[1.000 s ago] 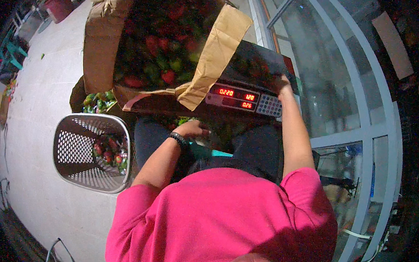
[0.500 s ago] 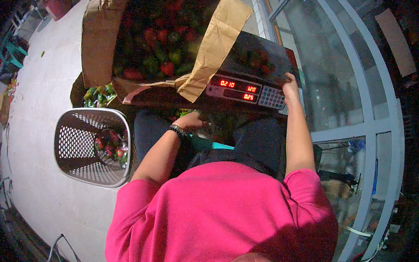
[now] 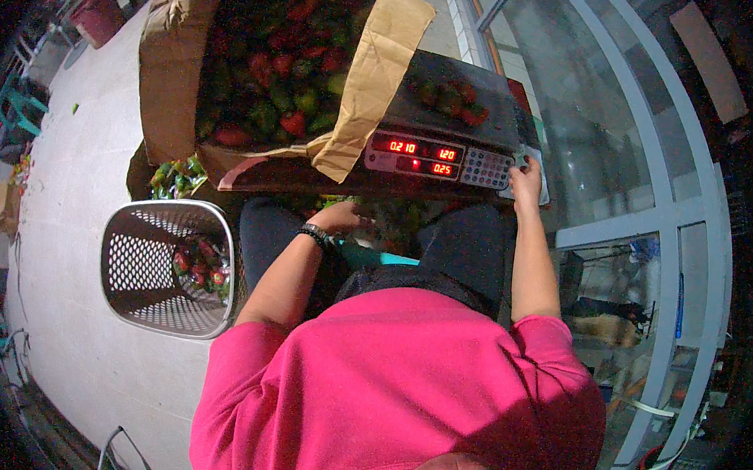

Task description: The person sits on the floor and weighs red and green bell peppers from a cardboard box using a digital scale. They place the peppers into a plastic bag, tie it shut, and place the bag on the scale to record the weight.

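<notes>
My right hand point(image 3: 526, 184) is by the right end of a digital scale point(image 3: 484, 168), beside its keypad. Its fingers are curled together near something pale; what they hold, if anything, is unclear. Several red and green peppers point(image 3: 458, 100) rest on the scale's dark platform. Low over my lap, my left hand point(image 3: 340, 218) reaches in among green peppers point(image 3: 403, 215) in shadow. Its fingertips are too dark to make out. A large open paper-lined box point(image 3: 163, 93) full of red and green peppers point(image 3: 275, 65) stands left of the scale.
At my left stands a pale perforated basket point(image 3: 164, 324) with bagged peppers point(image 3: 200, 267) inside. More bagged peppers point(image 3: 177, 178) lie just beyond it. A glass door with a grey frame point(image 3: 605, 233) rises on the right. A red bucket point(image 3: 96, 20) stands far left.
My right hand has come down and nearer from the platform's right edge to beside the keypad. The left hand stays about where it was. The scale's lit display reads the same.
</notes>
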Tool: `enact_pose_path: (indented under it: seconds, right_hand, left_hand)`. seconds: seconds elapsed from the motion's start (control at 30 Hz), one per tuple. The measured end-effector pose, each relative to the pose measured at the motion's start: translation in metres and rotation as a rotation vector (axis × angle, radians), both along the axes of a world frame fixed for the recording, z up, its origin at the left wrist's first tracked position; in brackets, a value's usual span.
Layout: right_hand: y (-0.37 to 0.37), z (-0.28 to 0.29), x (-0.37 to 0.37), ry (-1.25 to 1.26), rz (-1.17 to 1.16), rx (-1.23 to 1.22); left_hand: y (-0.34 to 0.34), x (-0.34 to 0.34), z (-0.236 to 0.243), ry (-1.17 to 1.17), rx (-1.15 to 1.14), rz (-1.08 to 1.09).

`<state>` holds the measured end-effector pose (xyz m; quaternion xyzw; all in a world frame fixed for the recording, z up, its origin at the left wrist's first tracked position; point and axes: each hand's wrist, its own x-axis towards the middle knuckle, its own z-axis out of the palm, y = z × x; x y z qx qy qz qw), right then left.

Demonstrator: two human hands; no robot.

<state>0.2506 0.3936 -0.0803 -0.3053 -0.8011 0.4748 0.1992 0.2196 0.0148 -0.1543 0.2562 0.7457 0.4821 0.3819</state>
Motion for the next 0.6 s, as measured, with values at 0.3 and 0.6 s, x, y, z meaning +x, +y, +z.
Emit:
enact_pose_path:
  seconds: [0.3, 0.6]
  right_hand:
    - [-0.020, 0.017, -0.052, 0.029, 0.135, 0.637]
    - [-0.047, 0.055, -0.154, -0.353, 0.281, 0.482]
  left_hand:
    - [0.003, -0.003, -0.020, -0.029, -0.013, -0.010]
    - [-0.005, -0.006, -0.040, -0.001, -0.065, 0.050]
